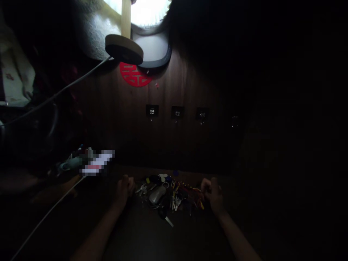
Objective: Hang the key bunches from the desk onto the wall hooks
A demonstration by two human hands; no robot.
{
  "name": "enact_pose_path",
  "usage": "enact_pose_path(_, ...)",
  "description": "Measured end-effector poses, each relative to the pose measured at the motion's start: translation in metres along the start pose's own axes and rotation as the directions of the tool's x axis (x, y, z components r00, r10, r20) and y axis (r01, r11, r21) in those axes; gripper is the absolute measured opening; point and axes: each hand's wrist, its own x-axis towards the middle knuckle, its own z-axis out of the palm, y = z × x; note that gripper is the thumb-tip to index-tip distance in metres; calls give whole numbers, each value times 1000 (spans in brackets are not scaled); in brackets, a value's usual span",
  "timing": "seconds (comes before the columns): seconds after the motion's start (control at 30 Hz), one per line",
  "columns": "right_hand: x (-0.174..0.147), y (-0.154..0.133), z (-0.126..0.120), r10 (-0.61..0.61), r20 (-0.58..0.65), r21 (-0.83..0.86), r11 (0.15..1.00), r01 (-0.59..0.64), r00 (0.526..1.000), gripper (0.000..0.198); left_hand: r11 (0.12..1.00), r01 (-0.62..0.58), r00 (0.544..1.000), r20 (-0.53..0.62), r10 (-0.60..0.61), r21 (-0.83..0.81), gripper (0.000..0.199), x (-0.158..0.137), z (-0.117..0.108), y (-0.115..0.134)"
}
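A pile of keys lies on the dark table between my hands, with bunches of metal keys [176,203] and a grey oval fob [157,195] in it. A black-headed key [169,221] sticks out toward me. Red and yellow cords [191,194] trail at the pile's right side. My left hand [125,189] rests as a loose fist just left of the keys, apart from them. At the right end of the cords, my right hand [214,194] is curled in with its thumb raised; whether it touches them I cannot tell. Nothing shows in either hand.
Above hangs a bright lamp with a round wooden disc [125,49] and a white cable [78,79]. A red paper emblem [136,78] and small dark metal fittings [177,112] are on the wooden panel. A blurred lit screen [98,164] stands at left. The right side is dark.
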Motion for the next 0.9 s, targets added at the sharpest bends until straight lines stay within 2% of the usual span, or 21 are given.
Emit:
enact_pose_path(0.07,3,1,0,67,49,-10,998,-67,997,68,998,25,998,-56,-27,-49,68,5,-2,-2)
enact_pose_path(0.17,5,2,0,100,70,-60,994,-96,992,71,993,87,994,-60,-92,-83,69,10,-6,-4)
enact_pose_path(0.43,3,9,-1,44,36,-85,996,-41,998,70,995,95,990,-104,-98,-29,69,10,-7,-6)
enact_pose_path(0.67,2,9,1,37,38,-142,989,-31,999,70,991,125,989,-68,-128,-58,67,11,-8,-6)
enact_pose_path(0.8,0,7,2,8,24,-223,975,-3,1000,66,996,85,989,-118,-85,-4,64,10,-8,-7)
enact_pose_path(0.9,0,6,4,-101,40,-348,931,109,994,48,983,0,968,-245,46,184,56,11,-10,-9)
